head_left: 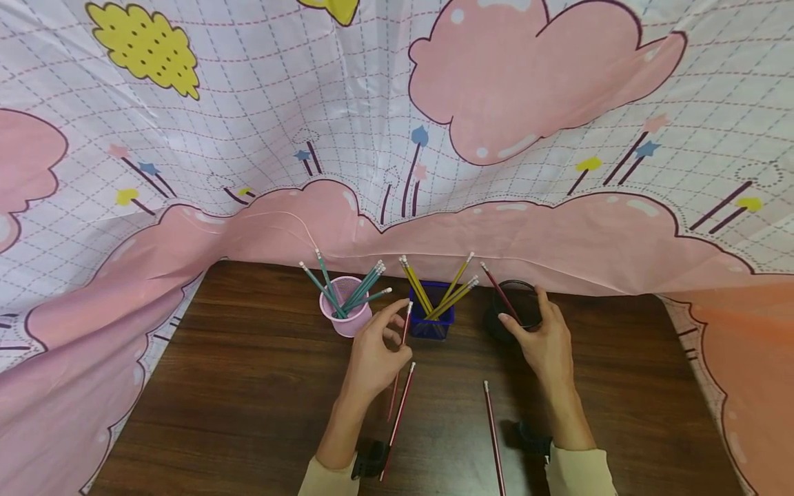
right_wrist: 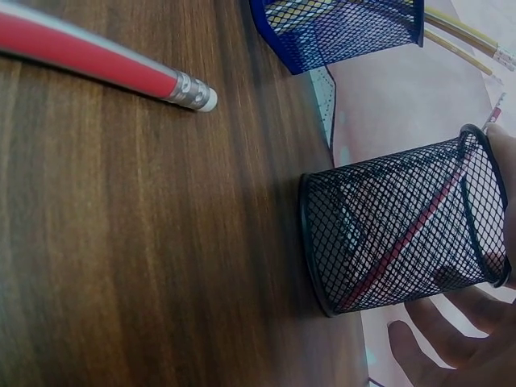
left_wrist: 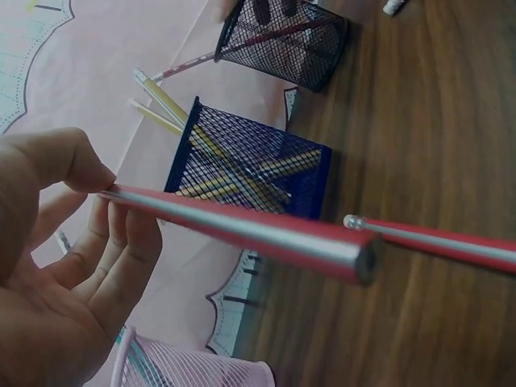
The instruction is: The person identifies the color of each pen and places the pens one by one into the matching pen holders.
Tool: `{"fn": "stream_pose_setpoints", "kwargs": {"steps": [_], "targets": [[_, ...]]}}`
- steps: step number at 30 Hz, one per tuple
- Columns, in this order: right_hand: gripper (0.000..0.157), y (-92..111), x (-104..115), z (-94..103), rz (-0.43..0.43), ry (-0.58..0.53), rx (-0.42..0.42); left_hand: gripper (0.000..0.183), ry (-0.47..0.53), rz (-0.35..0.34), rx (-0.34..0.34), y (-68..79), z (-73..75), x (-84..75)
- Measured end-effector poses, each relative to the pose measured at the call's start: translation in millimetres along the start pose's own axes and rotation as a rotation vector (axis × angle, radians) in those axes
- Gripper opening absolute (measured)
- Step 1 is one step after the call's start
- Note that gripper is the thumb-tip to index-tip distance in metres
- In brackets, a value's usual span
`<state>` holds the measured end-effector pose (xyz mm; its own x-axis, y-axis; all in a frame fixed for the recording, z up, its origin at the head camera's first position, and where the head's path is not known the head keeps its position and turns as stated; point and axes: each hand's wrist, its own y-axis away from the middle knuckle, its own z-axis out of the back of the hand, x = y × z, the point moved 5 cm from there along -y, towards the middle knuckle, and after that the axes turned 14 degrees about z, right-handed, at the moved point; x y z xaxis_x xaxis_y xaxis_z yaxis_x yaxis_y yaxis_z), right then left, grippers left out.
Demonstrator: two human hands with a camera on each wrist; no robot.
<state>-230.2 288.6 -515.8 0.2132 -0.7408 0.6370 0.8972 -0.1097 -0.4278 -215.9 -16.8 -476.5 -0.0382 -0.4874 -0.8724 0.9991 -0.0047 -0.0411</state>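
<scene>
Between thumb and fingertips, my left hand [head_left: 375, 351] pinches a red pencil [left_wrist: 234, 228] near its eraser end. The pencil slants over the table, its unsharpened end toward me. My right hand [head_left: 547, 341] grips the rim of a black mesh pencil cup [right_wrist: 387, 234], thumb on the left side and fingers on the right. One red pencil [head_left: 500, 292] leans inside that cup, eraser up. Just beyond the left hand stands a blue square mesh cup [left_wrist: 250, 161] of yellow pencils [head_left: 455, 297]. A pink mesh cup [head_left: 347, 326] with several green pencils [head_left: 366, 286] is left of it.
Two more red pencils lie on the dark wooden table [head_left: 248, 386]: one pencil [head_left: 398, 420] beside the left forearm, another pencil [head_left: 493, 434] between the arms. A patterned cloth [head_left: 372, 103] rises behind the cups and hangs along both sides.
</scene>
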Motion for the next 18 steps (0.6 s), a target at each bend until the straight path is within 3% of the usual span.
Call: {"fn": "stream_pose_setpoints", "kwargs": {"steps": [18], "targets": [[0.087, -1, 1, -0.7, 0.017, 0.005, -0.002, 0.069, 0.119, -0.110, 0.044, -34.7, -24.9, -39.1]]}}
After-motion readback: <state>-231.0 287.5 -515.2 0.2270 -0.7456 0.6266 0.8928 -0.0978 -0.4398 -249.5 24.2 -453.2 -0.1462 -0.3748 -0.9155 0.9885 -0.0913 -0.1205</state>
